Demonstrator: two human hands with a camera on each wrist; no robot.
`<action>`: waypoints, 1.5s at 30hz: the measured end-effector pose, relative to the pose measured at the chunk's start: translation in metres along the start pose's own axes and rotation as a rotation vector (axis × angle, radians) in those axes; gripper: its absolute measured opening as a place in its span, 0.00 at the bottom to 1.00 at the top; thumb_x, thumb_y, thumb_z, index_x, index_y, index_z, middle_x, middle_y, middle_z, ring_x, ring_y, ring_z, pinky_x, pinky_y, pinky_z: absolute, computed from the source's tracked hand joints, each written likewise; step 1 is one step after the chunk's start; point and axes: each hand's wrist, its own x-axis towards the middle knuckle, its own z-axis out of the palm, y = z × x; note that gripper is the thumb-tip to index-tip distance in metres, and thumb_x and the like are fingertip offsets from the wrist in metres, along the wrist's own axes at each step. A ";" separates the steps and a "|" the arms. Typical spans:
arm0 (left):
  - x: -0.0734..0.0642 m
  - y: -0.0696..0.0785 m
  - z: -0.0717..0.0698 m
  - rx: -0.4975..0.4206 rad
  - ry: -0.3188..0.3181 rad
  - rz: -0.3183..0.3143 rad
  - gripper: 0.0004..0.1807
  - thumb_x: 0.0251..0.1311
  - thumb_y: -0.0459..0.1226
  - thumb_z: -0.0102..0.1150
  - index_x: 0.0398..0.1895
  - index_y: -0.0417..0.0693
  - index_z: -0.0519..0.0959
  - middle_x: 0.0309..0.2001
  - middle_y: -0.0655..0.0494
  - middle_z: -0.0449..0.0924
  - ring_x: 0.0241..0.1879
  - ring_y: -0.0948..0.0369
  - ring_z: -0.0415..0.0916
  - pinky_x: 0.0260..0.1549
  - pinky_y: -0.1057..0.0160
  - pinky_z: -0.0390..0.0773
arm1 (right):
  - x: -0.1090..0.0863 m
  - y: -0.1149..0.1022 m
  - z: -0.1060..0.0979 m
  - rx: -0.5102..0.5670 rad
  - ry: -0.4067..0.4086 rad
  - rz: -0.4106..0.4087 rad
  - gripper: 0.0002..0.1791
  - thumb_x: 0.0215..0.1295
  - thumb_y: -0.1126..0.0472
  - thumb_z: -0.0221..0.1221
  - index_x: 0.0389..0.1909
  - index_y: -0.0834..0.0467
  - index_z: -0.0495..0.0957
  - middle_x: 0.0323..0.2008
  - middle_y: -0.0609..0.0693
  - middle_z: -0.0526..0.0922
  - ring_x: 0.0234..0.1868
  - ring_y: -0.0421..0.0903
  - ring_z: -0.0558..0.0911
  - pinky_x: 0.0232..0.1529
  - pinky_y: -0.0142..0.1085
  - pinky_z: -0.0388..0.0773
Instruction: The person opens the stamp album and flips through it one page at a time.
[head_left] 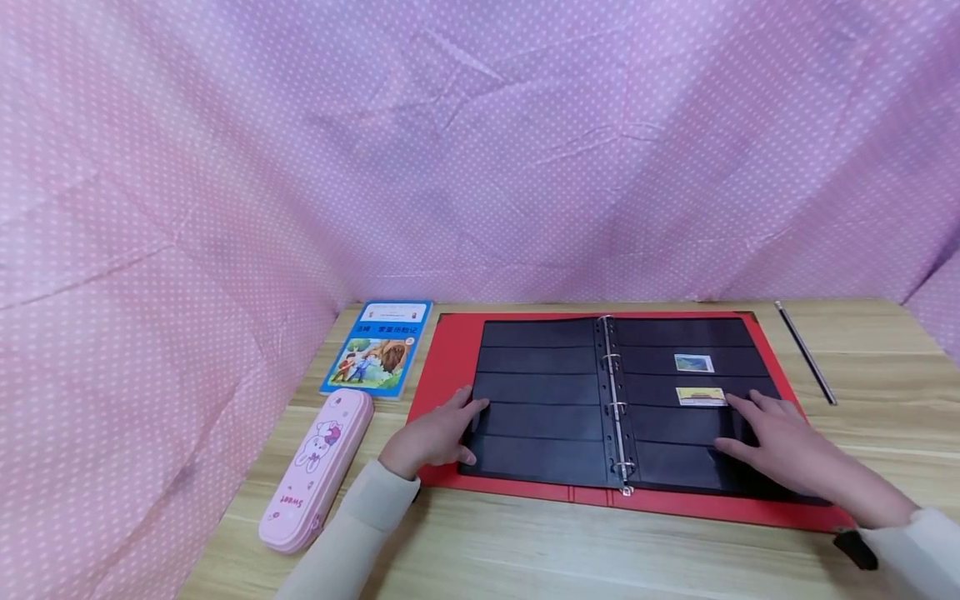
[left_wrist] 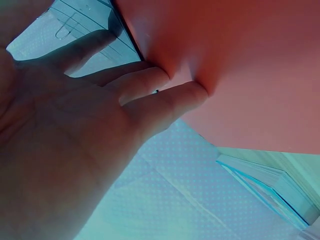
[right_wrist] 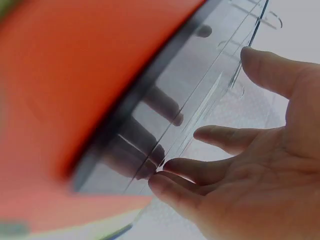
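A red ring binder [head_left: 442, 358] lies spread on the table, with black pocket pages [head_left: 540, 383] on both sides of its metal rings [head_left: 617, 407]. Two stamps sit on the right-hand page: a blue-green one [head_left: 693, 363] and, below it, a yellow one [head_left: 701, 397]. My left hand [head_left: 438, 429] rests at the left page's outer edge; in the left wrist view some of its fingertips touch the red cover [left_wrist: 250, 60]. Fingers spread, my right hand [head_left: 780, 442] is over the right page, its index fingertip at the yellow stamp's right end. Neither hand holds anything.
A blue picture-covered book [head_left: 375, 350] lies left of the binder, with a pink pencil case [head_left: 318, 471] in front of it. On the right a dark pencil [head_left: 806, 354] lies on the wooden table [head_left: 510, 542]. Pink dotted cloth [head_left: 480, 167] hangs behind.
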 end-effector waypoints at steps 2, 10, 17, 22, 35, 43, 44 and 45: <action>0.000 0.000 0.000 0.001 0.000 -0.001 0.47 0.45 0.39 0.74 0.71 0.53 0.61 0.73 0.46 0.46 0.69 0.48 0.49 0.51 0.52 0.74 | -0.006 0.007 -0.001 0.005 0.006 0.012 0.47 0.58 0.37 0.60 0.60 0.75 0.64 0.56 0.85 0.57 0.56 0.80 0.57 0.50 0.71 0.57; 0.001 -0.001 0.001 0.009 -0.002 -0.002 0.47 0.46 0.39 0.74 0.71 0.54 0.61 0.73 0.46 0.46 0.70 0.48 0.48 0.50 0.53 0.75 | -0.012 0.020 -0.002 -0.004 0.037 0.052 0.46 0.61 0.39 0.58 0.56 0.80 0.64 0.54 0.86 0.59 0.54 0.81 0.58 0.49 0.70 0.59; 0.000 0.000 0.000 -0.003 -0.001 -0.013 0.47 0.45 0.39 0.74 0.71 0.54 0.61 0.73 0.47 0.47 0.69 0.48 0.50 0.49 0.53 0.76 | -0.009 0.022 -0.004 -0.015 0.101 0.065 0.39 0.62 0.44 0.59 0.50 0.80 0.69 0.46 0.81 0.71 0.48 0.78 0.68 0.45 0.66 0.66; 0.001 -0.001 0.000 -0.003 0.002 -0.011 0.47 0.45 0.39 0.74 0.71 0.54 0.62 0.73 0.47 0.47 0.69 0.48 0.50 0.49 0.54 0.76 | -0.007 0.021 -0.004 -0.056 0.096 0.061 0.38 0.62 0.44 0.59 0.49 0.80 0.70 0.43 0.79 0.74 0.47 0.77 0.69 0.48 0.64 0.63; 0.002 0.000 0.001 -0.004 0.004 -0.016 0.48 0.44 0.39 0.75 0.71 0.55 0.62 0.73 0.47 0.47 0.69 0.48 0.50 0.48 0.53 0.77 | -0.014 0.016 -0.012 0.041 0.148 0.051 0.32 0.66 0.47 0.57 0.51 0.76 0.72 0.32 0.68 0.79 0.42 0.71 0.75 0.38 0.61 0.71; 0.001 0.001 0.000 -0.013 0.006 -0.024 0.48 0.44 0.38 0.75 0.71 0.55 0.61 0.73 0.47 0.47 0.69 0.48 0.51 0.47 0.53 0.77 | -0.019 0.010 -0.022 0.095 0.320 -0.059 0.24 0.64 0.52 0.60 0.48 0.69 0.77 0.45 0.72 0.77 0.47 0.70 0.74 0.40 0.60 0.69; 0.001 0.001 0.000 -0.011 0.006 -0.025 0.48 0.44 0.38 0.75 0.71 0.55 0.61 0.73 0.47 0.47 0.69 0.48 0.51 0.47 0.53 0.77 | -0.019 0.009 -0.024 0.107 0.316 -0.056 0.24 0.64 0.51 0.59 0.49 0.69 0.77 0.46 0.72 0.77 0.47 0.70 0.74 0.40 0.61 0.68; 0.001 0.001 0.000 -0.008 0.006 -0.024 0.48 0.44 0.38 0.75 0.71 0.55 0.61 0.73 0.47 0.47 0.69 0.48 0.51 0.47 0.53 0.77 | -0.020 0.008 -0.026 0.122 0.306 -0.050 0.24 0.65 0.51 0.59 0.50 0.68 0.77 0.47 0.73 0.76 0.48 0.70 0.73 0.40 0.61 0.68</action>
